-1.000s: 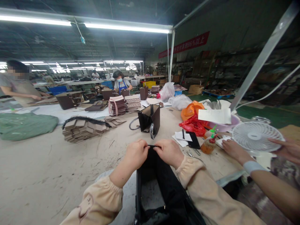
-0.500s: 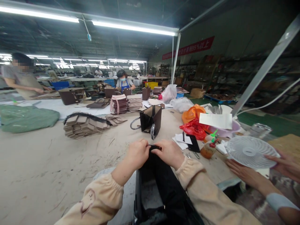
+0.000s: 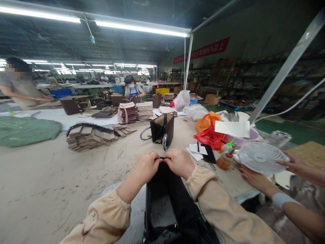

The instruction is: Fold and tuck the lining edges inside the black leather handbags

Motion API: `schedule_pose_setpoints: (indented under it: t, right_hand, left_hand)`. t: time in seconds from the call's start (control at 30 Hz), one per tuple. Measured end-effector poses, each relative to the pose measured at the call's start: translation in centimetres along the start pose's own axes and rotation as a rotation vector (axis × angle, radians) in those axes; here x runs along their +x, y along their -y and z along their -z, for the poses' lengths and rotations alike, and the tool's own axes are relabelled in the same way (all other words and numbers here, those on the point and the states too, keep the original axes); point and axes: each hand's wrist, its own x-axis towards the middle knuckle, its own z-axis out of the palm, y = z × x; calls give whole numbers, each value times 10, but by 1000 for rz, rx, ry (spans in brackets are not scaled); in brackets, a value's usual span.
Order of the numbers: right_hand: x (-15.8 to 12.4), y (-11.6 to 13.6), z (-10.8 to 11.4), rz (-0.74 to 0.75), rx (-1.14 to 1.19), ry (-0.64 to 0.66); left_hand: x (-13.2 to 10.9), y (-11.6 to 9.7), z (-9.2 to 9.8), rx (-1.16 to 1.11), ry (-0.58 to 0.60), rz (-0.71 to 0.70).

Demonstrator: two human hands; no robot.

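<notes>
My left hand [image 3: 146, 166] and my right hand [image 3: 180, 162] are both closed, knuckles up, pinching a thin black cord [image 3: 165, 158] between them. The cord runs along the top edge of a black paper bag [image 3: 167, 200] that stands open below my wrists, at the near edge of the work table [image 3: 50, 183]. Both my sleeves are beige with elastic cuffs. The fingertips are curled under and hidden.
A finished dark bag [image 3: 162, 130] stands just beyond my hands. Stacks of flat brown bag blanks [image 3: 87, 137] lie at left. At right, another person's hands hold a white fan [image 3: 261, 157] beside a glue bottle [image 3: 225, 159], red and orange plastic bags [image 3: 209, 130], and papers. Workers stand at far tables.
My hands stay pinched on the cord, drawn slightly closer together. The other person's hands have moved the white fan to the left, nearer the glue bottle.
</notes>
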Motion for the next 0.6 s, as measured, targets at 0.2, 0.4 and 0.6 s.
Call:
schedule_pose_setpoints:
  t: [0.2, 0.4, 0.6]
  right_hand:
    - [0, -1, 0, -6, 15, -10]
    - [1, -2, -1, -14, 52, 6]
    - [0, -4, -4, -9, 75, -2]
  left_hand:
    - [-4, 12, 8, -124, 4, 32]
    - [-4, 15, 8, -94, 3, -23]
    - [-3, 9, 5, -4, -22, 20]
